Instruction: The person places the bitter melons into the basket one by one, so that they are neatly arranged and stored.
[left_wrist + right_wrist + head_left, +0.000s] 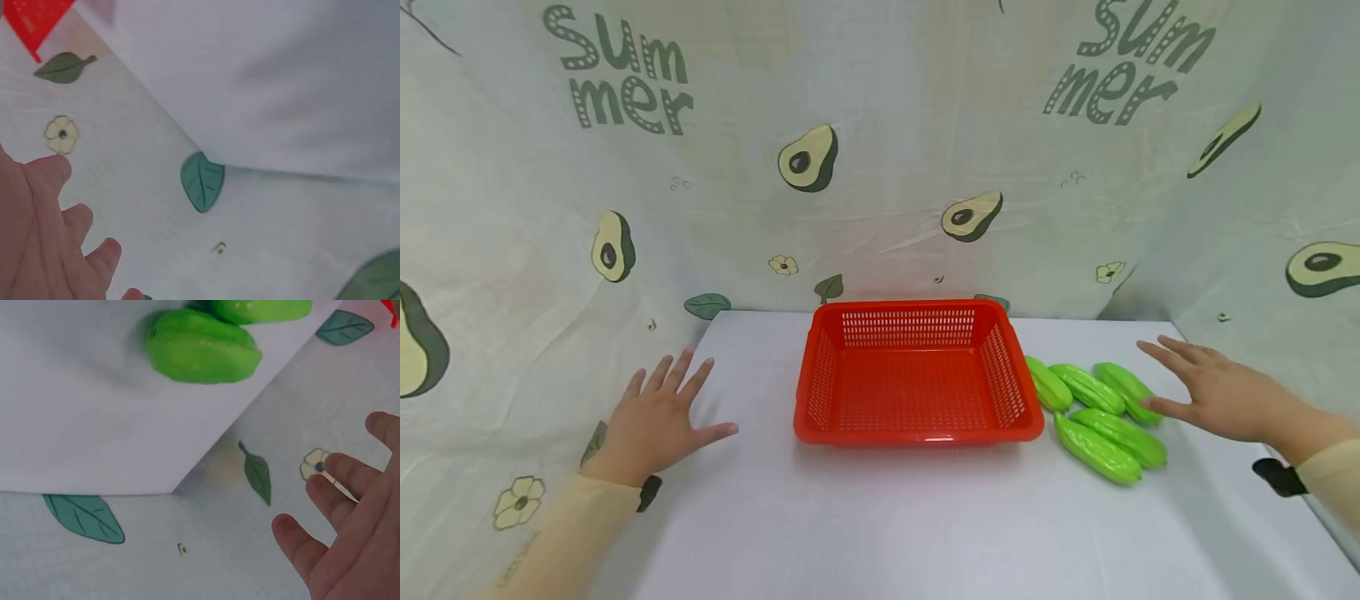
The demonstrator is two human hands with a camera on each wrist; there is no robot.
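A red plastic basket (pixel 917 437) with slotted walls stands on the white table, nothing inside it. To its right lies a loose group of several bright green ridged vegetables (pixel 1097 448), cucumber- or bitter-melon-like with a glossy skin. My left hand (pixel 651 425) hovers over the table's left edge, fingers spread and holding nothing. On the other side my right hand (pixel 1232 392) reaches in over the right edge, fingers spread, just right of the green vegetables. In the right wrist view two of those vegetables (pixel 203 350) show beyond the fingers.
The white table (pixel 880 533) extends in front of the basket. Behind and at both sides hangs a pale cloth (pixel 880 250) printed with avocados, leaves and lettering. Dark straps (pixel 1279 477) circle both wrists.
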